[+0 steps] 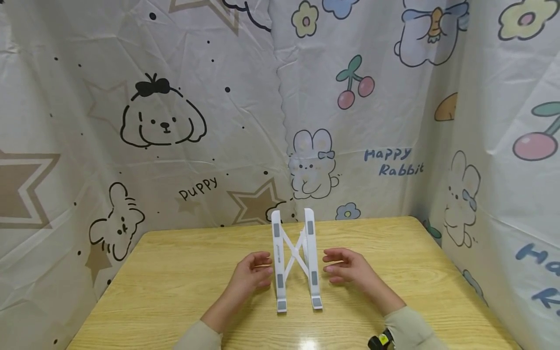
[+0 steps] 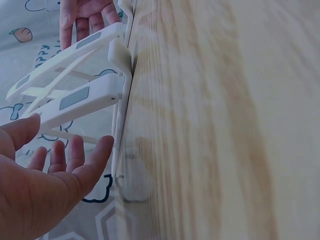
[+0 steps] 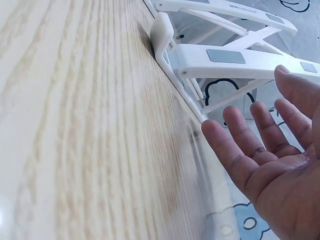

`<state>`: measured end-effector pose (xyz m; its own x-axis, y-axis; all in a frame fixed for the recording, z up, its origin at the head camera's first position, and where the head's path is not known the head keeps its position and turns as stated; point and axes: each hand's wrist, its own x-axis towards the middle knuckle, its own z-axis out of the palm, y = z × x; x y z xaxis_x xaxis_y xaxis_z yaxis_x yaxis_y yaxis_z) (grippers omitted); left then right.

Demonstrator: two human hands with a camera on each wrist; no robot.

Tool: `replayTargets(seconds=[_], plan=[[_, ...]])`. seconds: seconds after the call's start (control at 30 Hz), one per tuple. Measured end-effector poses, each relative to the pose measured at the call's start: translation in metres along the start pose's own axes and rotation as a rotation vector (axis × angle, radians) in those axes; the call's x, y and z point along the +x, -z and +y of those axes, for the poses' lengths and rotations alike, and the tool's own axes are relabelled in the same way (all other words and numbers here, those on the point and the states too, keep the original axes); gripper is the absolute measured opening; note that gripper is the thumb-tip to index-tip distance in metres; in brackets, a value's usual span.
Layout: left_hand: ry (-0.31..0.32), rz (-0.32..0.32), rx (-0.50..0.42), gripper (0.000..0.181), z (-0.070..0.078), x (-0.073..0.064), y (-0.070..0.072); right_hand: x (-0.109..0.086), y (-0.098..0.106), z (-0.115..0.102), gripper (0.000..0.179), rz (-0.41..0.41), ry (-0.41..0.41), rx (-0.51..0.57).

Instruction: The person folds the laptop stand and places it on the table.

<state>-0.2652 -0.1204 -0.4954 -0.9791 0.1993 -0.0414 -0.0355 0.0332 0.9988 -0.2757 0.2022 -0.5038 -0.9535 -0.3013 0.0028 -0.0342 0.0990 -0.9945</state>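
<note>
A white folding laptop stand (image 1: 311, 253) with grey pads and crossed bars stands unfolded on the wooden table, its two long arms side by side. To its left is my left hand (image 1: 253, 272), fingers relaxed and spread beside the near arm. My right hand (image 1: 345, 266) mirrors it on the other side, palm toward the stand. In the left wrist view the left hand (image 2: 55, 185) shows a gap between thumb and fingers with nothing held. The right wrist view has the right hand (image 3: 280, 160) likewise bare, fingers apart, close to the stand's arm (image 3: 225, 60).
The light wood table (image 1: 175, 291) reaches back to a cloth backdrop (image 1: 245, 121) printed with puppies, rabbits and cherries. More cloth hangs at both sides. A black strap with a yellow-green patch (image 1: 381, 339) sits at the right sleeve.
</note>
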Motion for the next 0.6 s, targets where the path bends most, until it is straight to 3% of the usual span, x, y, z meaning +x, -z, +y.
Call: replayTargets(seconds=[0.6], plan=[[-0.016, 0.016, -0.076, 0.047, -0.006, 0.006, -0.007, 0.013, -0.017, 0.004, 0.051, -0.014, -0.020, 0.064]])
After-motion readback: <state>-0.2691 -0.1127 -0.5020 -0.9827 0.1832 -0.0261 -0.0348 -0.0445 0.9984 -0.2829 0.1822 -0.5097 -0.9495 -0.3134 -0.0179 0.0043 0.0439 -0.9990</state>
